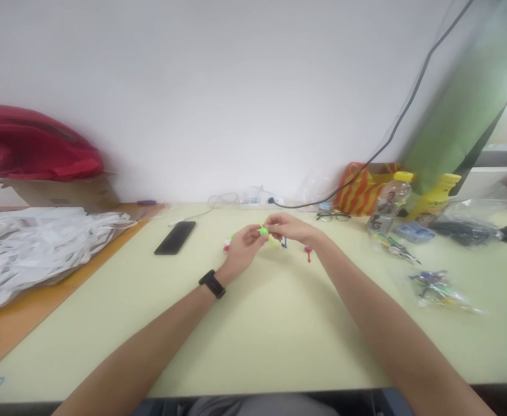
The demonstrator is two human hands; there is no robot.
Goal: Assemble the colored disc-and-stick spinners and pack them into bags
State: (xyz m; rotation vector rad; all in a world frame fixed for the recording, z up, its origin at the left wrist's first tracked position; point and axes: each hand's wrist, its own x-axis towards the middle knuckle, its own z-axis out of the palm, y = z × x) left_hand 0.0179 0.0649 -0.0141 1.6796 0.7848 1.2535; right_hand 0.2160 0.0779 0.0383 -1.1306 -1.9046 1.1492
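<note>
Fingers (257, 229) of the left hand (245, 242) pinch a small bright green plastic piece (263, 231) above the middle of the table — the right hand (289, 226) meets it there, its fingertips bunched at the piece, though whether they grip is too blurred to tell. Beneath spreads a pale yellow-green tabletop (253, 341), with a red arrow-shaped piece (308, 254) near the right wrist and a black smartphone (175, 238) to the left. A white wall (219, 98) rises behind, a power strip (257, 198) at its foot. Striped bag (352, 188), eyeglasses (332, 217) and two yellow-capped bottles (390, 202) crowd the back right; at far left — white bags (41, 242) heaped beside a cardboard box (67, 193) under red fabric (37, 144).
</note>
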